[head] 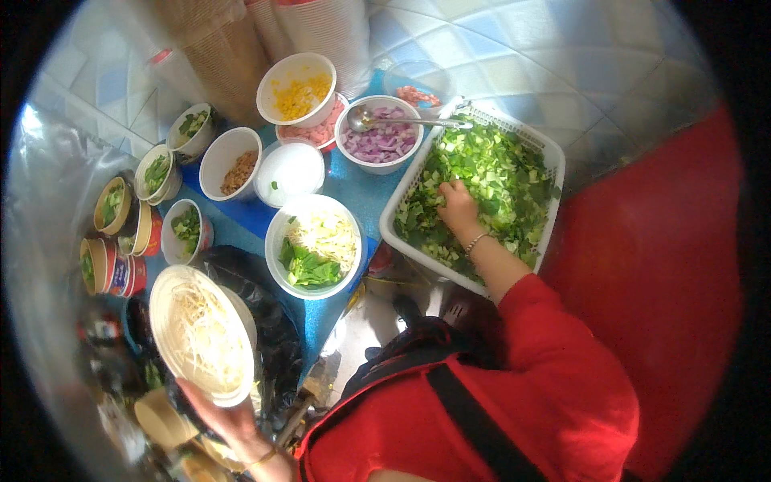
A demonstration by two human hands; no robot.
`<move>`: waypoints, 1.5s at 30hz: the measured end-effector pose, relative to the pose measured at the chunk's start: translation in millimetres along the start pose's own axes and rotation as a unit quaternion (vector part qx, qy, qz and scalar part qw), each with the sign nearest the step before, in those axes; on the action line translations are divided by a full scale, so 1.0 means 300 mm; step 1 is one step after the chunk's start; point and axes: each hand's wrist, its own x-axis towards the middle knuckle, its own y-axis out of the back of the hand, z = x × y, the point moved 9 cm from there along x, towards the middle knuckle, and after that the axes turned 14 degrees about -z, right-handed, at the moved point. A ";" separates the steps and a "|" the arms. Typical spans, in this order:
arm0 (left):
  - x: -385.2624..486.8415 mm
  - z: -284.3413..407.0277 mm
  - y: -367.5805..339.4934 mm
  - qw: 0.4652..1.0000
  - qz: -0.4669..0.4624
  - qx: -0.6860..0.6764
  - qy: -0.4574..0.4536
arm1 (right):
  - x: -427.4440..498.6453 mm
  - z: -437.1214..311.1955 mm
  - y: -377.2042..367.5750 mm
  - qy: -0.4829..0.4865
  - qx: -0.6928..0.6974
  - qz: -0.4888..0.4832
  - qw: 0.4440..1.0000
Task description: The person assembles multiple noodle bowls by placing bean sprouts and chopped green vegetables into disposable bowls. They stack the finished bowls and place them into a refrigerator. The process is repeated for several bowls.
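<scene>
My left hand (226,416) holds a pale round bowl (244,313) tilted over the lower left, its thumb by the near rim. Pale shredded strands that look like bean sprouts (208,337) lie inside it. My right hand (459,208) is down in a white plastic basket (557,162) heaped with chopped leafy greens (494,159). Its fingers are curled into the greens, the tips partly hidden among them. Between my hands stands a white plastic tub (274,283) with bean sprouts and cut green leaves in it.
Tubs of diced purple onion (379,144) with a metal spoon (361,118), yellow corn (295,99), pink diced meat (313,129) and brown crumbs (241,172) stand behind. Several small bowls of greens (187,232) line the left. Tall cup stacks (325,42) rise at the tiled wall.
</scene>
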 end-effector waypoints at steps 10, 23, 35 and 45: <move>0.082 -0.158 -0.210 0.994 -0.095 0.028 0.048 | -0.057 -0.102 -0.130 0.006 -0.141 -0.088 0.986; 0.133 -0.276 -0.295 0.988 -0.131 0.060 0.058 | 0.008 0.146 0.124 -0.004 -0.047 0.019 0.999; 0.175 -0.728 -0.588 0.932 -0.286 0.184 0.122 | -0.118 0.049 0.565 0.032 0.326 0.046 0.944; 0.206 -0.988 -0.615 0.921 -0.302 0.174 0.174 | -0.174 -0.534 0.531 0.288 0.193 -0.087 0.934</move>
